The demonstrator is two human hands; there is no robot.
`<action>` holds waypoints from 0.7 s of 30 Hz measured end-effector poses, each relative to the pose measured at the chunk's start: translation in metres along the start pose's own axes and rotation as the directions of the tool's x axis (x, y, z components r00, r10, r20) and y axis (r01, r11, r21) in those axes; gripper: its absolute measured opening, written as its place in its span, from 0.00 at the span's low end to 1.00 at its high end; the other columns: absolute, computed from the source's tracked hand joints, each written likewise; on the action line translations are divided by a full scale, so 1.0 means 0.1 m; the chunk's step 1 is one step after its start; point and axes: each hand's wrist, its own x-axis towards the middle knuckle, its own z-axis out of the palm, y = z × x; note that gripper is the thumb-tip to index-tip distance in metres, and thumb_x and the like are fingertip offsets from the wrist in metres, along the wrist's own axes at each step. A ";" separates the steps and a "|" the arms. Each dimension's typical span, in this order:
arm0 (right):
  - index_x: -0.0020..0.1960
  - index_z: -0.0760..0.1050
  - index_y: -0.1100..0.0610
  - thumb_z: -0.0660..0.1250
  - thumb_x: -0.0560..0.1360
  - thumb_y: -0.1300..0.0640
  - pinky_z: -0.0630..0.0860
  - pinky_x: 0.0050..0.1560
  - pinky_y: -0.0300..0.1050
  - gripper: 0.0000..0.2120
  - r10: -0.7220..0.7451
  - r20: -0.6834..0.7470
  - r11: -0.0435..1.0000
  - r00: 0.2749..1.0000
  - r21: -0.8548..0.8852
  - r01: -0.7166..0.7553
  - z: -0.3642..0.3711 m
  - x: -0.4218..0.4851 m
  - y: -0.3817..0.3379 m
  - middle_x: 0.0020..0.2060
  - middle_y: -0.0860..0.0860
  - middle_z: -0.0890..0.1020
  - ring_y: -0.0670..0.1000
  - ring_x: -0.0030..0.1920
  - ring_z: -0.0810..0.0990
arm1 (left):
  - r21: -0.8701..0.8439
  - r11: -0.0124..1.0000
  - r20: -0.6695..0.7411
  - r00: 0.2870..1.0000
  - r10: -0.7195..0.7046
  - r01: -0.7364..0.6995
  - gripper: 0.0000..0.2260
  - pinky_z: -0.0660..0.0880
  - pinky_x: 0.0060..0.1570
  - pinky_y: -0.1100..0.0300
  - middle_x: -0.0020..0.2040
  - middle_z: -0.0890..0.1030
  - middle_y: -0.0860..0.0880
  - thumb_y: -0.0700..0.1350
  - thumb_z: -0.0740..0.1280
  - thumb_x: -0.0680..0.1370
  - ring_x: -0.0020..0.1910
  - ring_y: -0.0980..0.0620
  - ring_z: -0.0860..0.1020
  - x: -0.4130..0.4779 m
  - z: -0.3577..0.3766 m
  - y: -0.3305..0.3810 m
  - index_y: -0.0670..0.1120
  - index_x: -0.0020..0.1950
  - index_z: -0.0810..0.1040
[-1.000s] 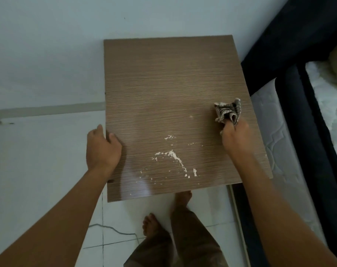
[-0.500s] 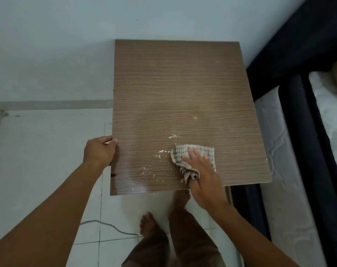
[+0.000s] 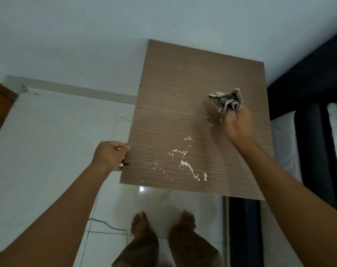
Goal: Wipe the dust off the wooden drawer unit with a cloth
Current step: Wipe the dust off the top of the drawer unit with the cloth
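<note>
— What's on my feed now?
— Left hand [image 3: 109, 156] and right hand [image 3: 239, 128] bare, forearms [image 3: 63, 205] bare right to the frame edge.
— And lower down?
— I see loose brown trousers [image 3: 192, 251], and two bare feet [image 3: 139, 225], toes out.

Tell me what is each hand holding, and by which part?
The right hand grips the bunched cloth by its gathered end; left hand grips the drawer unit top at its left edge.

Looking down, we see our left hand [image 3: 110, 155] gripping the left edge of the wooden drawer unit [image 3: 173, 105] while our right hand [image 3: 238, 126] holds a bunched cloth [image 3: 225, 101] above white dust [image 3: 185, 163].
</note>
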 end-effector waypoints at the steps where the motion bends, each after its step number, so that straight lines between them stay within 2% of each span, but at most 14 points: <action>1: 0.58 0.76 0.58 0.54 0.77 0.56 0.71 0.46 0.47 0.16 -0.003 0.026 0.998 1.000 -0.064 0.004 0.09 0.17 0.04 0.47 0.51 0.82 0.52 0.45 0.78 | -0.013 1.000 -0.012 1.000 0.001 -0.001 0.10 0.79 0.40 0.53 0.51 0.83 0.39 0.40 0.69 0.78 0.48 0.41 0.82 -0.01 0.01 -0.02 0.40 0.58 0.81; 3: 0.65 0.73 0.56 0.52 0.75 0.52 0.74 0.58 0.53 0.22 0.019 0.124 0.989 0.992 -0.147 -0.001 0.29 0.44 0.10 0.58 0.56 0.81 0.58 0.56 0.79 | -0.034 0.999 -0.044 0.999 -0.002 0.000 0.09 0.79 0.41 0.53 0.50 0.83 0.39 0.41 0.69 0.78 0.46 0.42 0.82 -0.03 0.03 -0.06 0.40 0.57 0.82; 4: 0.67 0.71 0.54 0.52 0.74 0.50 0.74 0.61 0.54 0.24 0.029 0.184 0.987 0.983 -0.163 0.002 0.38 0.51 0.13 0.59 0.56 0.81 0.58 0.57 0.79 | -0.045 0.999 -0.062 0.998 -0.006 0.003 0.09 0.79 0.42 0.53 0.49 0.83 0.40 0.41 0.69 0.78 0.46 0.42 0.82 -0.03 0.04 -0.08 0.40 0.57 0.82; 7: 0.73 0.63 0.47 0.52 0.74 0.45 0.70 0.66 0.58 0.27 -0.036 0.245 0.985 0.969 -0.154 0.075 0.64 0.58 0.17 0.65 0.55 0.77 0.59 0.64 0.75 | -0.059 0.998 -0.114 0.993 -0.020 0.013 0.08 0.81 0.48 0.49 0.49 0.84 0.41 0.42 0.70 0.78 0.48 0.43 0.83 -0.01 0.08 -0.12 0.42 0.55 0.83; 10: 0.76 0.60 0.50 0.54 0.77 0.46 0.66 0.69 0.61 0.28 -0.137 0.336 0.967 0.932 -0.161 0.200 0.73 0.43 0.15 0.71 0.56 0.71 0.61 0.71 0.68 | -0.047 0.999 -0.166 0.986 -0.026 0.019 0.08 0.81 0.51 0.48 0.50 0.84 0.42 0.43 0.70 0.78 0.49 0.43 0.82 0.01 0.11 -0.13 0.43 0.55 0.83; 13: 0.78 0.55 0.50 0.59 0.80 0.56 0.55 0.75 0.61 0.28 -0.276 0.505 0.917 0.818 -0.117 0.381 0.68 0.11 0.19 0.77 0.53 0.60 0.58 0.77 0.56 | -0.044 0.999 -0.184 0.983 -0.026 0.018 0.09 0.80 0.52 0.49 0.52 0.83 0.42 0.44 0.69 0.78 0.52 0.43 0.81 -0.01 0.14 -0.13 0.43 0.56 0.83; 16: 0.76 0.56 0.44 0.59 0.79 0.61 0.43 0.74 0.53 0.29 -0.418 0.603 0.850 0.679 -0.004 0.527 0.55 -0.20 0.34 0.77 0.45 0.55 0.47 0.76 0.46 | -0.032 0.999 -0.223 0.975 -0.015 0.008 0.10 0.79 0.51 0.50 0.54 0.82 0.42 0.45 0.69 0.78 0.53 0.43 0.81 -0.04 0.16 -0.14 0.43 0.57 0.82; 19: 0.71 0.68 0.49 0.60 0.72 0.65 0.42 0.77 0.45 0.29 -0.541 0.654 0.772 0.528 0.137 0.621 0.41 -0.42 0.56 0.75 0.44 0.60 0.41 0.77 0.48 | -0.039 0.999 -0.236 0.971 -0.026 0.017 0.10 0.78 0.50 0.51 0.54 0.82 0.43 0.45 0.69 0.78 0.54 0.43 0.80 -0.05 0.18 -0.11 0.43 0.58 0.82; 21: 0.69 0.73 0.52 0.60 0.70 0.66 0.44 0.78 0.44 0.28 -0.543 0.680 0.773 0.493 0.175 0.610 0.30 -0.54 0.70 0.75 0.47 0.64 0.41 0.77 0.53 | -0.044 0.999 -0.241 0.970 -0.034 0.024 0.10 0.77 0.49 0.52 0.53 0.82 0.43 0.44 0.69 0.78 0.53 0.43 0.80 -0.06 0.19 -0.11 0.43 0.57 0.82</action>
